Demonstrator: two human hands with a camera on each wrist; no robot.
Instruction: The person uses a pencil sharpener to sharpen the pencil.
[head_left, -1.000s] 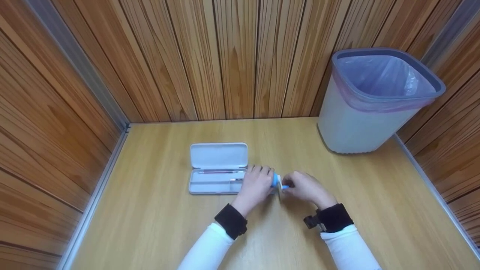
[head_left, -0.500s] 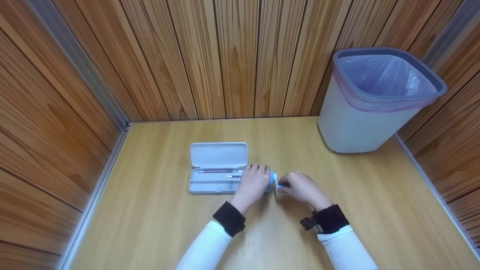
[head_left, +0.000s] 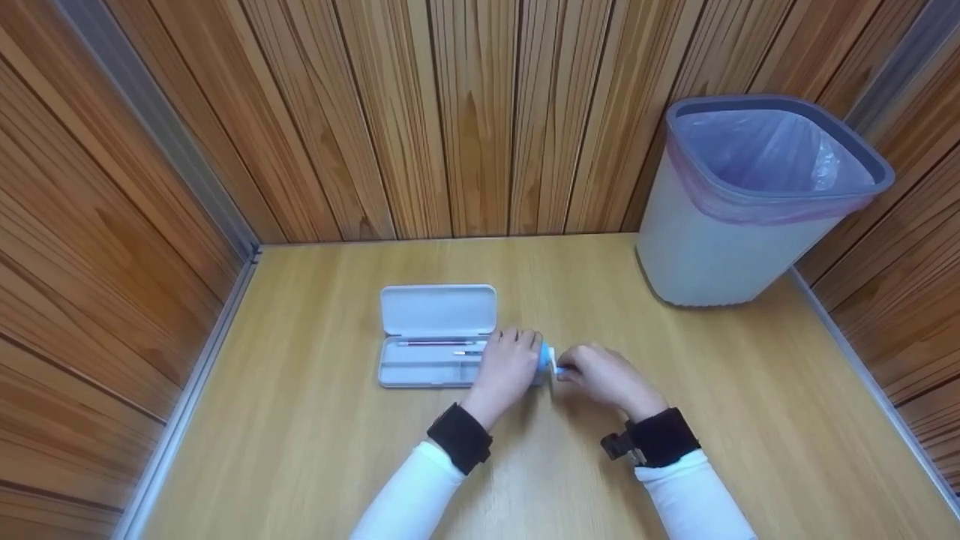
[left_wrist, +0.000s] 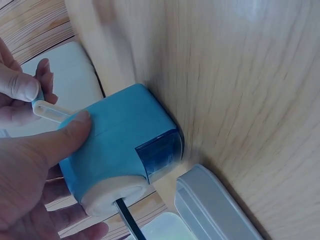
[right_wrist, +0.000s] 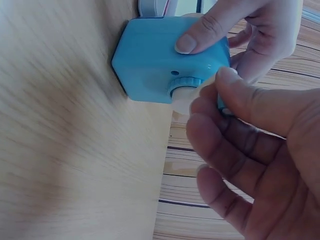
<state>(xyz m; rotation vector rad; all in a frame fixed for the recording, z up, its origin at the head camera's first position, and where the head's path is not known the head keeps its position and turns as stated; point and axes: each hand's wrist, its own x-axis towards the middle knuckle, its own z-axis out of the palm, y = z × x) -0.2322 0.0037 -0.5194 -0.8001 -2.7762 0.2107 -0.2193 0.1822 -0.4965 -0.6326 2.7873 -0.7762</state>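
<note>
Blue sharpener gripped in left hand, crank pinched by right hand; pencil juts leftward from opposite end, left hand nearer

head: high, forward-down | wrists: close, opposite ends, sharing blue sharpener

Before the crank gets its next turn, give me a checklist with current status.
1. Left hand gripping the blue sharpener: ok.
2. Right hand pinching the crank: ok.
3. Pencil in the sharpener's opening: ok.
4. Pencil point sharp: cannot tell, hidden inside.
5. Shavings drawer shut: looks ok.
6. Pencil case away from the crank: ok, it lies on the sharpener's pencil side.
</note>
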